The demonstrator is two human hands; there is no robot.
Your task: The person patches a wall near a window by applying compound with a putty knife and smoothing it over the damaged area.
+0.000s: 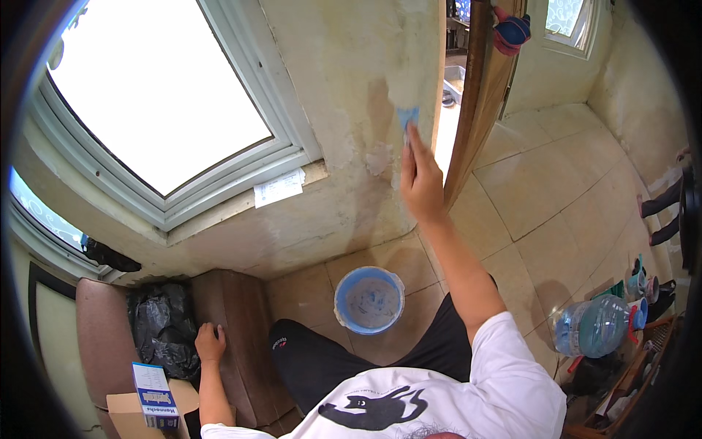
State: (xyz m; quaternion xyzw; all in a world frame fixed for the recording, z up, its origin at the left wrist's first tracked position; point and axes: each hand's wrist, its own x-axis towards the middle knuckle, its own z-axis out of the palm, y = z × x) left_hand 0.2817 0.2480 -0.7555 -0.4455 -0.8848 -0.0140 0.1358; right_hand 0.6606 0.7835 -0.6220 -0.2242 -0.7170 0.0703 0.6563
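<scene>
My right hand (424,183) is raised at the wall beside the doorway, its fingers wrapped round a scraper (408,117) with a blue blade. The blade is against or very close to the patchy cream wall (351,95); contact cannot be made out. My left hand (210,342) rests on the brown sofa (234,322), fingers apart and holding nothing, next to a black plastic bag (162,322). Between my knees, on the tiled floor, stands a blue bucket (338,311) with greyish-white paste inside and smears on its rim.
A window (296,146) with a paper (279,189) on its sill is at the left. Near my left arm sits an open carton (131,410) with a blue-and-white box (155,395). A wooden door (472,110), a large water bottle (596,328) and a person's legs (664,208) are at the right.
</scene>
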